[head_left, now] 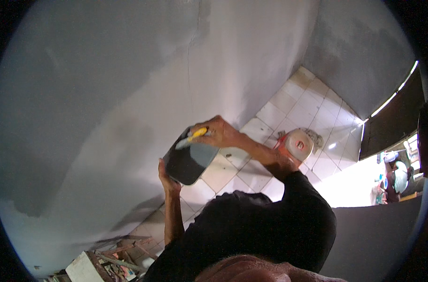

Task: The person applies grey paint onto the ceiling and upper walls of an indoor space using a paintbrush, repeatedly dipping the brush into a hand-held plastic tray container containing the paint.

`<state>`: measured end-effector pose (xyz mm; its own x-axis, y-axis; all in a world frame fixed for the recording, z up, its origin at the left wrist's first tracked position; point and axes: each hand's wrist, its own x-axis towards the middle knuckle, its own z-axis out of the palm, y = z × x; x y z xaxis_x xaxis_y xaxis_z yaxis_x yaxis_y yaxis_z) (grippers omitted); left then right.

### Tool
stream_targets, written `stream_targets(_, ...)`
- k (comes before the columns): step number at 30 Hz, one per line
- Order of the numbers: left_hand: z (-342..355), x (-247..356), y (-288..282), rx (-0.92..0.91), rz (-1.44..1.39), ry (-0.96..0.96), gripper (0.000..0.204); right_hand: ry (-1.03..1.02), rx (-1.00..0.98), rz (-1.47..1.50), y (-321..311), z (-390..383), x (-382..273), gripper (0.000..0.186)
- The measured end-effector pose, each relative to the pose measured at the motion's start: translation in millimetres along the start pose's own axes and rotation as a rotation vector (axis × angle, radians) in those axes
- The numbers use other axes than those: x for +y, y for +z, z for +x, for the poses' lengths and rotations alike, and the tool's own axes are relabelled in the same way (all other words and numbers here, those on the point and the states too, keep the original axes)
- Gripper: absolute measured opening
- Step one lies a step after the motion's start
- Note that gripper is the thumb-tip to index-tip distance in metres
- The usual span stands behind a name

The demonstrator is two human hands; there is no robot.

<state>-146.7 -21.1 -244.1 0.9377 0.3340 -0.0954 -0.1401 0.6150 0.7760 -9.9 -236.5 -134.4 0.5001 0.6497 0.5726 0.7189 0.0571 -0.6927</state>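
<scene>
My left hand (pixel 168 177) grips the near left side of a dark rectangular paint tray (pixel 183 167), which holds grey paint. My right hand (pixel 217 133) is closed on a paintbrush (pixel 185 142) with a yellow handle, its bristles down inside the tray. Both hands are in front of a wall (pixel 129 84) coated partly in darker grey and partly in pale grey. Beyond my right forearm, on the tiled floor, stands an orange-red bucket (pixel 283 149) with a whitish lid (pixel 301 141) on it, beside a crumpled greyish rag (pixel 317 138).
The walls meet in a corner above the white floor tiles (pixel 317 103). A bright doorway on the right shows a person (pixel 399 177) in a light top among assorted items. A wooden shelf or crate (pixel 84 268) with clutter and sticks lies at lower left.
</scene>
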Motion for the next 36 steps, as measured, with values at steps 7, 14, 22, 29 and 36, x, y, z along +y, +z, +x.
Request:
stream_targets(7,8,3,-6,-0.014,-0.042,-0.07,0.059,0.041,0.196,-0.116,-5,-12,1,0.022)
stream_targets(14,26,-3,-27,-0.012,-0.029,-0.05,0.059,0.118,0.691,0.34,-33,-12,43,0.014)
stream_targets(22,14,-4,-29,0.043,-0.027,0.073,0.063,0.035,0.934,0.736,-58,51,118,0.011)
stream_targets(29,0,-8,1,0.146,0.014,0.176,0.067,0.01,0.922,0.661,-80,95,183,0.015)
stream_targets(36,-11,-28,3,0.294,-0.036,0.177,0.067,-0.064,1.461,0.185,-221,77,253,0.009)
